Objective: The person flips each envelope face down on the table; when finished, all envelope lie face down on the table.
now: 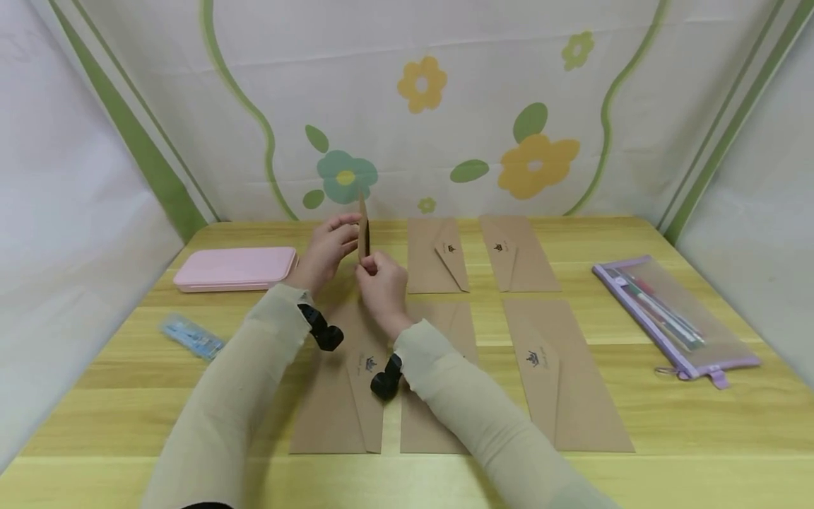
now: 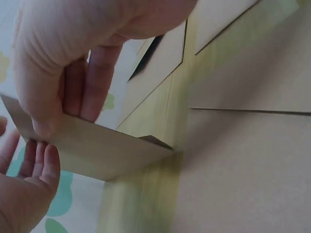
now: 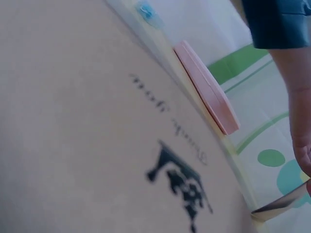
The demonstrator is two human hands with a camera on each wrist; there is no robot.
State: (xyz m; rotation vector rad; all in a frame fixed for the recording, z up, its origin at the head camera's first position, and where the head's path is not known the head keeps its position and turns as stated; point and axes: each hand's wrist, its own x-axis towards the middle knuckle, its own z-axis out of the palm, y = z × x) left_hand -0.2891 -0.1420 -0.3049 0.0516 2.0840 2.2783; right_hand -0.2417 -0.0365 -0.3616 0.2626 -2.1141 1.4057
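Note:
Upright above the table, a brown kraft paper envelope (image 1: pixel 364 237) is seen nearly edge-on in the head view. My right hand (image 1: pixel 384 286) pinches its near lower edge between thumb and fingers. On the envelope's left side, my left hand (image 1: pixel 327 247) holds it with bent fingers. In the left wrist view, the held envelope (image 2: pixel 116 150) shows a broad face between the two hands. Beneath the hands lies a brown envelope (image 1: pixel 331 403) with a pointed flap and a dark crown print, partly covered by the wrist cameras. Close print (image 3: pixel 184 187) fills much of the right wrist view.
Several similar envelopes lie in two rows, including one at back centre (image 1: pixel 422 258) and one at front right (image 1: pixel 591 382). A pink case (image 1: pixel 235 268) and a small blue packet (image 1: pixel 191 336) lie left. A purple-edged zip pouch (image 1: pixel 712 322) with pens lies right.

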